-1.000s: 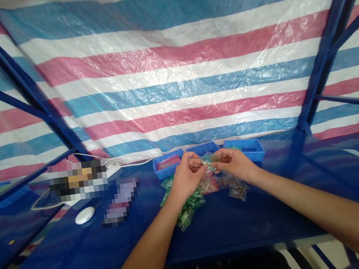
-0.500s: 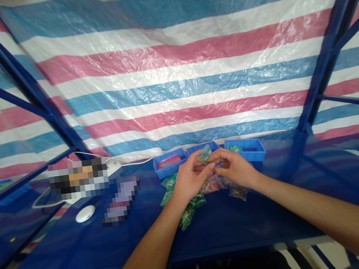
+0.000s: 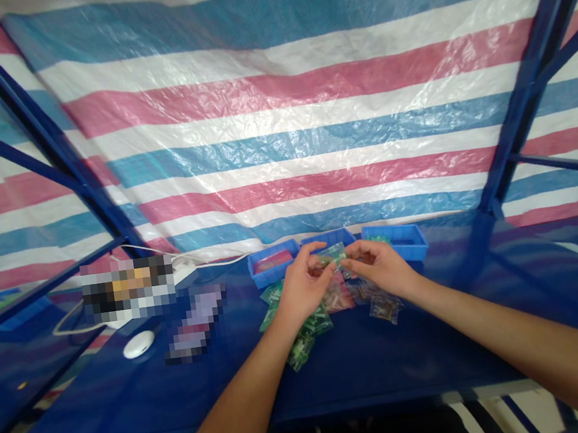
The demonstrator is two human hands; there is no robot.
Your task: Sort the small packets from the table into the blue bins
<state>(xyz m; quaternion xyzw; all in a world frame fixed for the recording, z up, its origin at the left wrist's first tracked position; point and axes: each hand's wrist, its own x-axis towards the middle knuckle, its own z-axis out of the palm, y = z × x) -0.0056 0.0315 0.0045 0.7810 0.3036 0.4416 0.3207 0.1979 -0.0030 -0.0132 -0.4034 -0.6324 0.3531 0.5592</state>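
Note:
A small clear bag with greenish contents [image 3: 334, 254] is pinched between my left hand [image 3: 303, 287] and my right hand [image 3: 381, 268]. The thumbs and forefingers of both hands meet at its lower part. Under and beside my left hand lie several green bags [image 3: 302, 348]. Reddish bags [image 3: 338, 297] rest on the table below the held one, and clear bags with brownish contents [image 3: 385, 308] lie below my right hand. What exactly is inside the bags is too small to tell.
Three blue bins stand along the back: the left bin [image 3: 255, 278] holds something red, the middle bin [image 3: 342, 234] is partly hidden, the right bin [image 3: 416, 251] holds some green bags. A white oval object [image 3: 139, 344], a blurred-out item [image 3: 197, 324] and cables are at the left.
The held bag has come down slightly and now lies flatter between both hands. My right fingers have moved onto its edge. The bins and the bags on the table look the same.

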